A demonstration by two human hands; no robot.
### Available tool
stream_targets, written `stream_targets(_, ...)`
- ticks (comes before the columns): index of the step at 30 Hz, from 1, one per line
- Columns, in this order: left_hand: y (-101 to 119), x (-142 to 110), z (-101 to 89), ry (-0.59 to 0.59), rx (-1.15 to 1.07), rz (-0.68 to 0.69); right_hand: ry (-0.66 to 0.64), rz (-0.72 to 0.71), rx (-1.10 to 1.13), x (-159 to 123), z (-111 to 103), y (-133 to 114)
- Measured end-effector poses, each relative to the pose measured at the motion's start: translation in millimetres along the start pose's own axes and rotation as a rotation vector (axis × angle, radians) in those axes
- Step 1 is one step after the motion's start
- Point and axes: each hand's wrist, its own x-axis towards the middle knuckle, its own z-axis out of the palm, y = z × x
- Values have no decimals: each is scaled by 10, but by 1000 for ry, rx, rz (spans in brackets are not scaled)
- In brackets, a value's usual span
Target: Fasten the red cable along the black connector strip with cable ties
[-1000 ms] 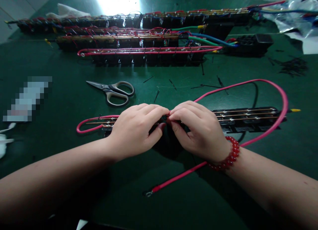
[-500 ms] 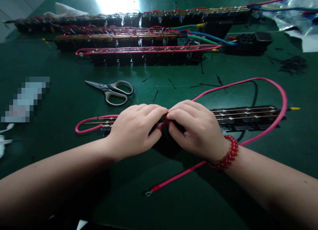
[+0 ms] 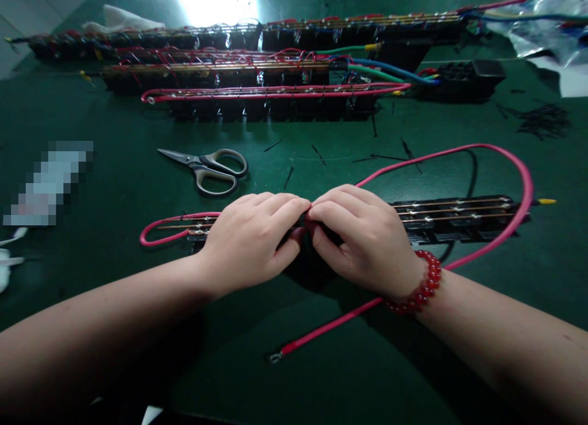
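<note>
A long black strip of components (image 3: 454,220) with copper wires along its top lies across the green table (image 3: 114,186). My left hand (image 3: 252,238) and my right hand (image 3: 361,238) meet over its middle, fingertips pressed together in a pinch on the strip where a red wire (image 3: 519,217) runs along it. What the fingertips hold is hidden. The red wire loops out at the left end, arcs wide round the right end and trails under my right wrist to a metal lug near me. A red bead bracelet (image 3: 425,284) circles my right wrist.
Grey-handled scissors (image 3: 209,166) lie just beyond my hands. Several finished wired strips (image 3: 271,97) are lined up at the back. Cut black tie ends (image 3: 542,122) are scattered at the far right. Clear plastic bags (image 3: 546,21) sit in the far right corner.
</note>
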Motion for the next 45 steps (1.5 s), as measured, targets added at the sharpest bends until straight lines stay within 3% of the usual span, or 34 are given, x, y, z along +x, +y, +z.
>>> stream_targets(45, 5, -3, -9, -4, 22, 10, -37, 9, -31, -15, -4, -1)
